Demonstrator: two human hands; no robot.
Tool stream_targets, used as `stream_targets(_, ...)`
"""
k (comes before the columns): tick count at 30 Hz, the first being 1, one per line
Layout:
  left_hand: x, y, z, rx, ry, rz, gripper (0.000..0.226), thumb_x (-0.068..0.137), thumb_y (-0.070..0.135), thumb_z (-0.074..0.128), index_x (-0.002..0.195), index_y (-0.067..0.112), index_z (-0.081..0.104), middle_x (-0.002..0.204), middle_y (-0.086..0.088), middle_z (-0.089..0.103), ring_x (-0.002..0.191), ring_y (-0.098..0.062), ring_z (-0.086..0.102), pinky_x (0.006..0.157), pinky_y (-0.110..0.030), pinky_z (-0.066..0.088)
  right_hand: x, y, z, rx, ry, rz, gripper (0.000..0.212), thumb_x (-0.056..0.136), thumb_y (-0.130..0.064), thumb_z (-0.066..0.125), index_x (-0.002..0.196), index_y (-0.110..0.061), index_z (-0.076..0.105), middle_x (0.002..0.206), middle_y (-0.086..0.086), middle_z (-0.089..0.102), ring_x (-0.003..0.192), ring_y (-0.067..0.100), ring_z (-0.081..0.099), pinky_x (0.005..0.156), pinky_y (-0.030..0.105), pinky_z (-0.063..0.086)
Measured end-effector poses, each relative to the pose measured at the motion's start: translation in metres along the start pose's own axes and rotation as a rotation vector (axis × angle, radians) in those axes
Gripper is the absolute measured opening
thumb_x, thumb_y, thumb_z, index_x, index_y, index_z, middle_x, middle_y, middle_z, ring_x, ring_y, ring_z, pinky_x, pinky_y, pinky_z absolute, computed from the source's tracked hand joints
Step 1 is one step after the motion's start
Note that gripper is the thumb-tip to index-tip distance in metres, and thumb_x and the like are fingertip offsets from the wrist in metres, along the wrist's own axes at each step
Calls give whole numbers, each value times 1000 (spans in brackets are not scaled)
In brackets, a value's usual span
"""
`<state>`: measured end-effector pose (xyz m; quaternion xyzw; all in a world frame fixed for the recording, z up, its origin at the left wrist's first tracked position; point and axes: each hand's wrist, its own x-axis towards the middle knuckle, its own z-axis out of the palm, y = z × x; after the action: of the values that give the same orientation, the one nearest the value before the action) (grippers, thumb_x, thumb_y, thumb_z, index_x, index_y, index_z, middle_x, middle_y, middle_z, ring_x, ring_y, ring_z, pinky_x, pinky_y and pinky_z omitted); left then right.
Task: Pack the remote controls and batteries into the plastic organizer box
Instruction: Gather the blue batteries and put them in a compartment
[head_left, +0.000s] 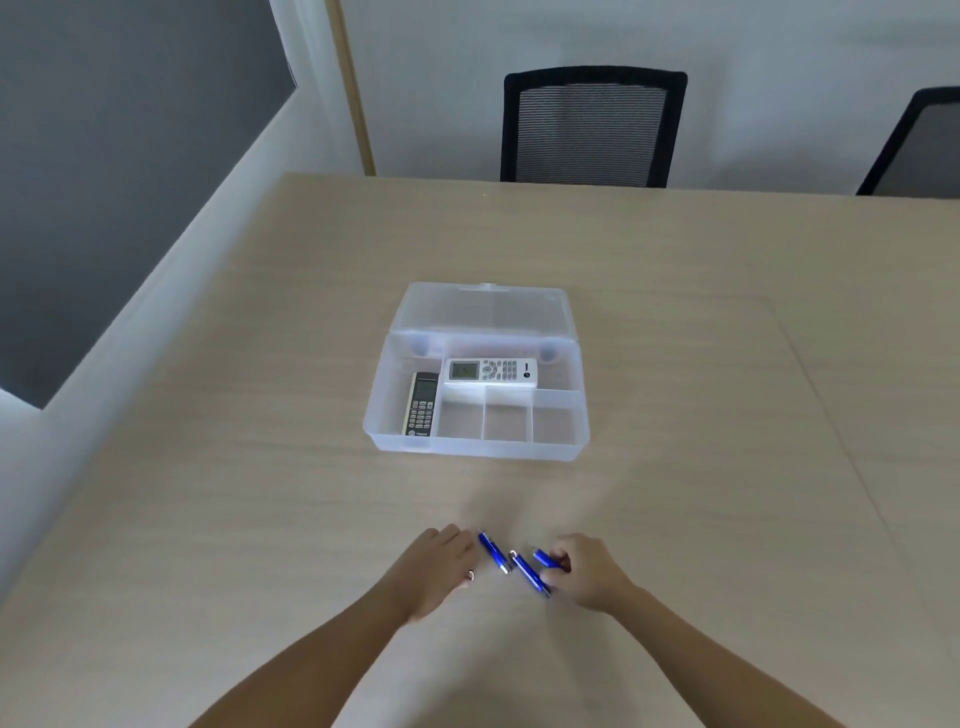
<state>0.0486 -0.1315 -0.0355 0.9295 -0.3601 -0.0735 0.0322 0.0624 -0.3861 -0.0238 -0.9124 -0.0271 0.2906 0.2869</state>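
Note:
A clear plastic organizer box sits open mid-table, its lid folded back. A white remote lies in its long rear compartment and a dark remote in the left one. The three small front compartments hold nothing. Three blue batteries lie on the table near me: one just right of my left hand, one in the middle. My right hand has its fingers closed on the third battery. My left hand rests flat, fingers together, holding nothing.
The light wooden table stretches wide around the box. Two black mesh chairs stand behind its far edge. A white wall and a grey panel run along the left side.

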Motion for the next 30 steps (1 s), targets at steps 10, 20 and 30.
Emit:
stream_targets(10, 45, 12, -9, 17, -243, -2, 48, 42, 30, 89, 75, 32, 53, 64, 14, 56, 55, -7, 56, 42, -16, 38, -10, 7, 16, -105, 88, 69, 37, 67, -13, 55, 51, -22, 24, 52, -2, 30, 62, 25, 36, 46, 22, 17)
stream_targets(20, 33, -13, -28, -556, 36, -449, 45, 92, 6, 52, 132, 28, 50, 100, -2, 58, 90, -26, 59, 72, -30, 47, 64, -53, -125, 197, 348, 204, 36, 71, -12, 59, 43, -13, 36, 40, 0, 40, 38, 14, 33, 42, 23, 25)
stream_targets(30, 57, -38, -87, -1015, 307, -685, 37, 87, 0, 61, 106, 31, 64, 86, -7, 64, 67, -20, 63, 65, -34, 57, 165, -71, -118, 100, -229, 500, 8, 73, -4, 67, 76, -3, 59, 76, 13, 62, 70, 24, 58, 64, 26, 47)
